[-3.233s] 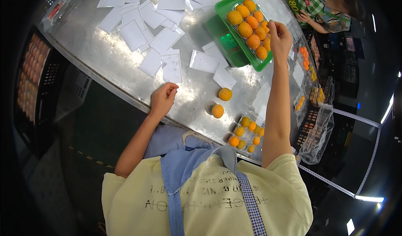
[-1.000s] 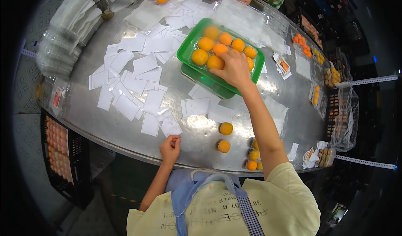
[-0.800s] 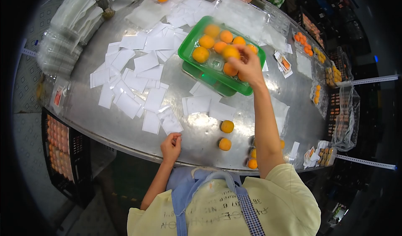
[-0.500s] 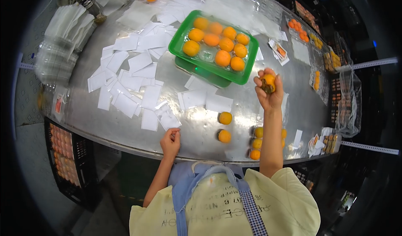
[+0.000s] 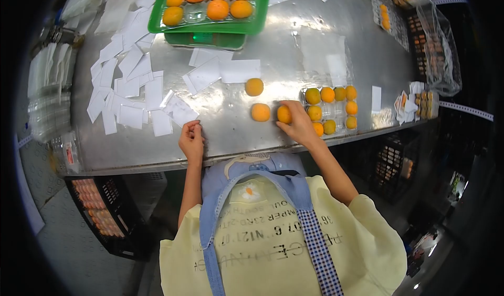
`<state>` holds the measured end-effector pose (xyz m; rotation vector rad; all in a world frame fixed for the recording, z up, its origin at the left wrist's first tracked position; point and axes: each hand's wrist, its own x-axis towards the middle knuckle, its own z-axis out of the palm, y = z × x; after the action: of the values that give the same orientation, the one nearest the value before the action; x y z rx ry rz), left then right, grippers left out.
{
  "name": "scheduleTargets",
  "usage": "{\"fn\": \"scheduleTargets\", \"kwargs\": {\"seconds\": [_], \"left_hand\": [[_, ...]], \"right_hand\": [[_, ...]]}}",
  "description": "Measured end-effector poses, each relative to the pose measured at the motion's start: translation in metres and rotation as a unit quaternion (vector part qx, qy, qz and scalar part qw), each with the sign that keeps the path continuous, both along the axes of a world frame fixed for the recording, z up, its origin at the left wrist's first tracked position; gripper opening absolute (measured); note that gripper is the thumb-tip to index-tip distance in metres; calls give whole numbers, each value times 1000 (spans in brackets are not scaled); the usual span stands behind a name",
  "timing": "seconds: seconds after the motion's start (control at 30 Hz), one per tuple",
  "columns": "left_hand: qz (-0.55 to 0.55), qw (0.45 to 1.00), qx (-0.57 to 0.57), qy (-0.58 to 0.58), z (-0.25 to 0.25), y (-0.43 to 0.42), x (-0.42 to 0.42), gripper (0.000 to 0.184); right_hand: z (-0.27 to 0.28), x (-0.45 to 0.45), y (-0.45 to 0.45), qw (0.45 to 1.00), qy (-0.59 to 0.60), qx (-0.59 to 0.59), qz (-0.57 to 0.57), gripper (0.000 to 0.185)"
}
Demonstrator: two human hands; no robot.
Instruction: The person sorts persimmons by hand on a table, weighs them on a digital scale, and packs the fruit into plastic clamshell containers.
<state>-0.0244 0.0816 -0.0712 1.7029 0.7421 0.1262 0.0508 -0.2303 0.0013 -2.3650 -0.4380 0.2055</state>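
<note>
My right hand [image 5: 299,122] curls around a persimmon [image 5: 284,114] low over the table, just left of a clear plastic tray [image 5: 336,110]. That tray has persimmons around its sides and several bare compartments in the middle. Two loose persimmons, one nearer [image 5: 261,112] and one farther [image 5: 254,87], lie to the left of my right hand. Close to the front edge, my left hand [image 5: 191,141] rests with its fingers curled together, nothing visible in them, beside scattered white cards [image 5: 180,108]. A green basket [image 5: 261,12] on a scale [image 5: 226,41] holds another tray of persimmons with one bare compartment.
Stacked clear plastic trays [image 5: 50,94] stand at the left edge. Small packs and printed cards [image 5: 404,107] lie at the right. A black crate of fruit [image 5: 105,212] sits below the table's front left edge.
My right hand has come down and left from beside the green basket, bringing the persimmon next to the two loose ones. The view has shifted; my left hand stays curled near the edge.
</note>
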Motion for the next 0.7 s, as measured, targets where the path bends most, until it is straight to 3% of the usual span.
{"fn": "scheduleTargets", "kwargs": {"seconds": [0.27,0.37,0.5,0.63,0.7], "left_hand": [[-25,999,-31,-8,-6,2,0,14],[-30,999,-22,-15,-6,2,-1,14],[-34,999,-5,-16,-5,1,-1,14],[-30,999,-6,-20,-6,0,-1,14],[-28,999,-6,-20,-6,0,-2,14]], "right_hand": [[-10,-14,1,997,-49,-18,-57,52],[3,-15,-19,993,-76,49,-71,48],[-1,-18,-83,958,-201,-20,-202,30],[9,-28,-125,949,-108,-60,-291,30],[7,-32,-125,947,-129,-96,-277,31]]}}
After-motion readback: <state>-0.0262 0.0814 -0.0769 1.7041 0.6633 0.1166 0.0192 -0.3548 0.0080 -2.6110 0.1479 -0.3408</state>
